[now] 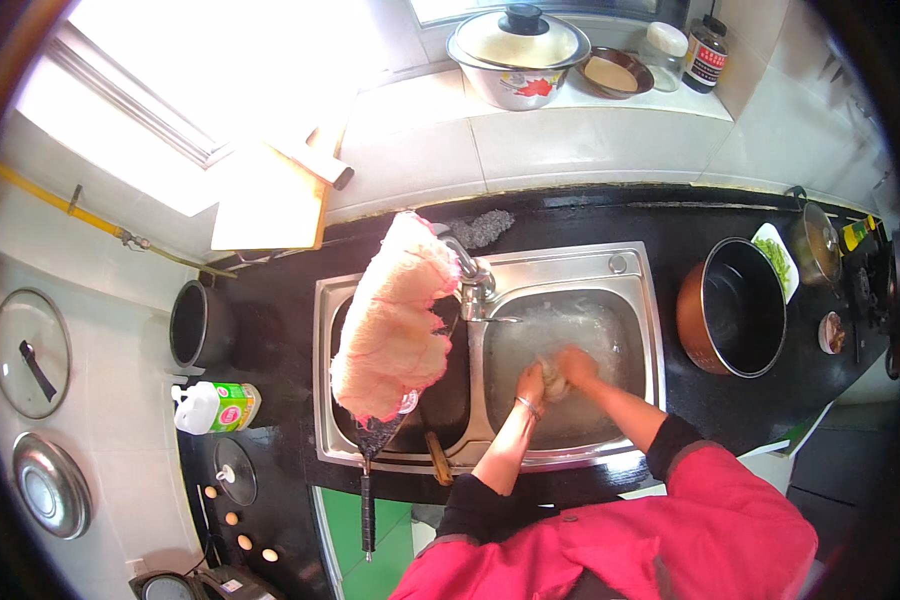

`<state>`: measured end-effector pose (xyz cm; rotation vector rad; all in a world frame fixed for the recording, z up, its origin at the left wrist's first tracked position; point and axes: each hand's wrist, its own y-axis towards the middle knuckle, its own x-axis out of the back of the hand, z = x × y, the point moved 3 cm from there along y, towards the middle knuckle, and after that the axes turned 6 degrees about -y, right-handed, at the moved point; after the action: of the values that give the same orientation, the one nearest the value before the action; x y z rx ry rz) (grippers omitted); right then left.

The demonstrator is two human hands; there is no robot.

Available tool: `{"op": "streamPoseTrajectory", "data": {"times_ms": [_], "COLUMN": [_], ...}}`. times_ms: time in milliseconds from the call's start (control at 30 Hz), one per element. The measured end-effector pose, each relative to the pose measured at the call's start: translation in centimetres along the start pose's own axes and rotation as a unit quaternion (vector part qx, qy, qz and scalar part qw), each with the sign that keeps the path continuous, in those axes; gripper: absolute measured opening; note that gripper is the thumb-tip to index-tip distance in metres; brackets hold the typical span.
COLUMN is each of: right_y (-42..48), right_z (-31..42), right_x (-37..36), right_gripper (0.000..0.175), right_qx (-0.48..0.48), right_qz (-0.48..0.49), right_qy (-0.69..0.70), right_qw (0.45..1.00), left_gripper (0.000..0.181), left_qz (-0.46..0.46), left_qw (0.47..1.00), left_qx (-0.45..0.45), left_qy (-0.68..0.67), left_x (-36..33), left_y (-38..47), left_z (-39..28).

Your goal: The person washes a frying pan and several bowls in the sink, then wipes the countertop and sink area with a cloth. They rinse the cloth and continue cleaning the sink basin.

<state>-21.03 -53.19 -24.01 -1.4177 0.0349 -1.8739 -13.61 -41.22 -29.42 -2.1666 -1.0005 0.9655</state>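
Both hands are low in the right basin of a stainless steel double sink (654,330), which holds cloudy water (592,322). My left hand (531,385), with a bracelet at the wrist, grips one side of a wet, pale cloth (552,381). Against the other side of this cloth is my right hand (576,365), its fingers curled and blurred. The faucet (480,281) stands between the basins with its spout beside the divider. A large cream cloth with pink edging (397,322) covers much of the left basin and hides part of the faucet.
A black-handled pan (368,517) and a wooden handle (439,457) jut over the left basin's front rim. To the right stand a copper-coloured inner pot (694,319) and a plate of chopped greens (776,262). A detergent jug (217,407) and several eggs (245,542) are at left.
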Motion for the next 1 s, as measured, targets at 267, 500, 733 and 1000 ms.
{"op": "streamPoseTrajectory", "data": {"times_ms": [267, 500, 733, 1000], "right_y": [0.8, -0.3, -8.1, 1.3], "right_z": [-4.0, -0.7, 7.1, -0.1], "right_x": [-7.5, -2.5, 3.6, -2.0], "right_gripper": [0.043, 0.027, 0.018, 0.025], "right_qx": [0.263, 0.124, 0.338, 0.193], "right_qz": [0.045, 0.056, 0.014, -0.111], "right_qy": [-0.095, 0.379, 0.248, -0.040], "right_qw": [0.959, 0.915, 0.908, 0.974], "left_gripper": [0.075, 0.072, 0.055, 0.046], "left_qz": [-0.070, -0.073, 0.209, -0.043], "left_qw": [0.997, 0.974, 0.931, 0.998], "left_qx": [0.001, 0.159, 0.187, 0.022], "left_qy": [-0.020, -0.141, -0.234, -0.027], "left_x": [2.8, -1.1, -1.0, -1.0], "left_y": [0.6, -3.7, -0.2, -2.1], "left_z": [1.4, -1.9, -1.9, -1.5]}}
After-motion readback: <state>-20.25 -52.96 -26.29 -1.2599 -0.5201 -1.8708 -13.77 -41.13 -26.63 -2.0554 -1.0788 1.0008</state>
